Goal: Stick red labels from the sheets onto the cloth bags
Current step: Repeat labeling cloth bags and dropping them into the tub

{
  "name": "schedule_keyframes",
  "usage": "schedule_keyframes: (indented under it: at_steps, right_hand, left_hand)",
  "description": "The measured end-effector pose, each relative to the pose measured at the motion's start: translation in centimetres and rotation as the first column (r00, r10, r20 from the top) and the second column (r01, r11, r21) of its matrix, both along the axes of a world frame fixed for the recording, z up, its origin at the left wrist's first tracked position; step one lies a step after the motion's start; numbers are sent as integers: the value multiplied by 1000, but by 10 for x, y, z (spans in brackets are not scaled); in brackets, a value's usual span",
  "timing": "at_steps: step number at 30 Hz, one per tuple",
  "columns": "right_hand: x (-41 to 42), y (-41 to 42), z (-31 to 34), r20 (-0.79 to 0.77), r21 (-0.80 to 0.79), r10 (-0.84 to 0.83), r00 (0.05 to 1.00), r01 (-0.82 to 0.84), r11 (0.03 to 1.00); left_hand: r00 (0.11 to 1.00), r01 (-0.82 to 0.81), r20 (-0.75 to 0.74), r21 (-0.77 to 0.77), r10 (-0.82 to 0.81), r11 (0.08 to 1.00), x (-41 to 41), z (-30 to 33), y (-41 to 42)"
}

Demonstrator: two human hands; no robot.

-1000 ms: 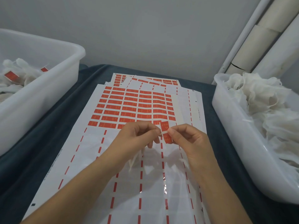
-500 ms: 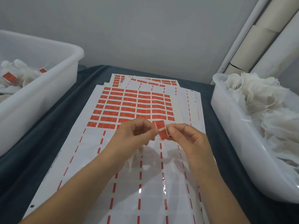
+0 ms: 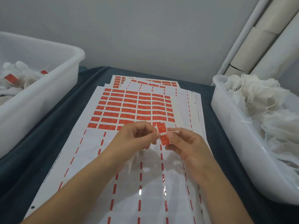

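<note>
Pinching a red label between them, left hand and right hand risk folding it crooked onto the cloth bag's drawstring

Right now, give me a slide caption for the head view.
Both hands pinch a red label above the label sheets, between two white tubs.

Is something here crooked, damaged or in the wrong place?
Nothing looks damaged. The label sheets are stacked unevenly, the lower ones fanning out crooked at the far end. The cloth bags in the right tub lie in a loose heap. Both hands, left and right, pinch a red label and a string.
</note>
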State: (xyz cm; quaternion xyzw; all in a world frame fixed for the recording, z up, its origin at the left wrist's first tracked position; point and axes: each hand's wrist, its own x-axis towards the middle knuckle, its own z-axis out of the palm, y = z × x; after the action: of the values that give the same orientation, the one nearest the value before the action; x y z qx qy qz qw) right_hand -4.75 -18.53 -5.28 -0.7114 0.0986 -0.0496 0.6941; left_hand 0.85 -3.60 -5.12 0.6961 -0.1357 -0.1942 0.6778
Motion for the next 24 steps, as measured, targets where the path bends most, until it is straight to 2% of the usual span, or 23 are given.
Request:
schedule_keyframes:
  at_steps: [7, 12, 15, 18, 21, 24]
  right_hand:
    - [0, -1, -2, 47, -105, -44, 998, 48, 993]
    - [0, -2, 0, 44, -223, -92, 995, 100, 970]
    - [0, -2, 1, 59, -250, -102, 993, 113, 962]
    - [-1, -1, 0, 47, -263, -114, 992, 123, 957]
    - [-1, 0, 0, 34, -237, -120, 992, 125, 964]
    - [-2, 0, 2, 61, -243, -99, 993, 111, 964]
  left_hand:
    - [997, 11, 72, 41, -14, 999, -1, -1, -3]
    - [950, -83, 312, 179, 23, 980, -4, -2, -4]
    - [902, -178, 422, 179, 89, 968, -7, -4, -6]
    - [788, -281, 605, 187, 114, 941, -8, -3, -6]
    - [592, -327, 803, 167, 64, 930, -11, -3, -5]
    - [541, -326, 841, 196, 13, 925, -11, -8, -6]
